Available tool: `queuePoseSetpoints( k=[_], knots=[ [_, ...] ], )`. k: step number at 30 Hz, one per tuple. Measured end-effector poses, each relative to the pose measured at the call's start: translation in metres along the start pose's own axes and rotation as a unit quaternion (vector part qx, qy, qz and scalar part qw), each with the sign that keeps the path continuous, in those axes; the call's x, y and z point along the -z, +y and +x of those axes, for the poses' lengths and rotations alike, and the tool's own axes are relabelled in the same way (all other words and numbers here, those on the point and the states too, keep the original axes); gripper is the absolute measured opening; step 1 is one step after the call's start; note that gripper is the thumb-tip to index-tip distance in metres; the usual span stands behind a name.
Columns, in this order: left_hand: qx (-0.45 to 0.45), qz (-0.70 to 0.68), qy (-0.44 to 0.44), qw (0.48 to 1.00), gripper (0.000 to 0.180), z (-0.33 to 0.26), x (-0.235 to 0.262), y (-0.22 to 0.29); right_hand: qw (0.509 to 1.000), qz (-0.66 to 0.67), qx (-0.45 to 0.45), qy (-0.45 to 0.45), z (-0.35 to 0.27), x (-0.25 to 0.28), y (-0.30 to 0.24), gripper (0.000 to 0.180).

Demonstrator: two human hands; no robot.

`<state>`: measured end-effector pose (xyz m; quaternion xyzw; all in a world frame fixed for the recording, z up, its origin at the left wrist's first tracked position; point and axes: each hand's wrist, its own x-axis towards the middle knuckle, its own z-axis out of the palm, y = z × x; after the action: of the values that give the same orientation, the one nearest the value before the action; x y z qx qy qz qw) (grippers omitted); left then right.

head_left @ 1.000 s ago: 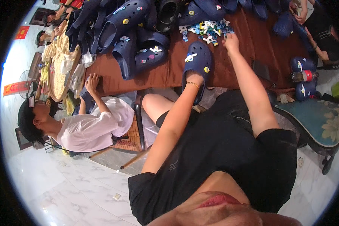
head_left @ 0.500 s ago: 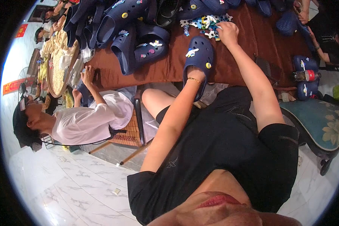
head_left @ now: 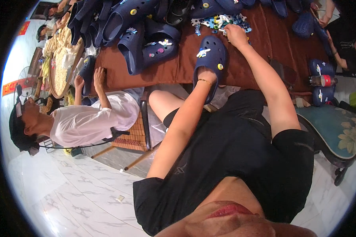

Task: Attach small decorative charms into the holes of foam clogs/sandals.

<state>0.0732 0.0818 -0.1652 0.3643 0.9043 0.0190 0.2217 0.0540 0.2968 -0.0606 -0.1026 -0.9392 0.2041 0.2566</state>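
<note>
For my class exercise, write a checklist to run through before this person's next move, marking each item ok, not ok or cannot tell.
1. Left hand inside the navy clog: ok, it enters at the opening.
2. Right hand at the charm pile: ok, its fingers are at the near side.
3. Charm gripped in the right fingers: cannot tell; pieces crowd around the fingertips.
4. Charms visible on the clog: ok, a white figure charm and a yellow round charm.
5. Clog wholly over the brown cloth: not ok, its heel end reaches past the near edge.
6. Co-worker's hands apart from this clog: ok, off to the left.
</note>
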Motion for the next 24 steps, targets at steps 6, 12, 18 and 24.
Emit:
queuePoseSetpoints(
  k=[6, 12, 18, 24],
  knots=[
    [-0.049, -0.012, 0.092, 0.994, 0.046, -0.005, 0.006, 0.013, 0.850, 0.413, -0.305, -0.113, -0.004, 0.010, 0.016, 0.018],
    [-0.013, -0.033, 0.068, 0.997, 0.046, -0.021, 0.023, 0.013, 0.758, 0.504, -0.405, -0.089, -0.012, 0.022, 0.009, 0.021],
    [0.038, -0.046, -0.006, 0.998, 0.045, -0.027, 0.036, 0.010, 0.831, 0.435, -0.344, -0.046, 0.000, 0.025, 0.026, 0.027],
    [0.047, -0.075, 0.043, 0.995, 0.041, -0.035, 0.061, 0.029, 0.965, 0.077, -0.240, -0.073, -0.027, 0.030, 0.049, 0.020]
  ],
)
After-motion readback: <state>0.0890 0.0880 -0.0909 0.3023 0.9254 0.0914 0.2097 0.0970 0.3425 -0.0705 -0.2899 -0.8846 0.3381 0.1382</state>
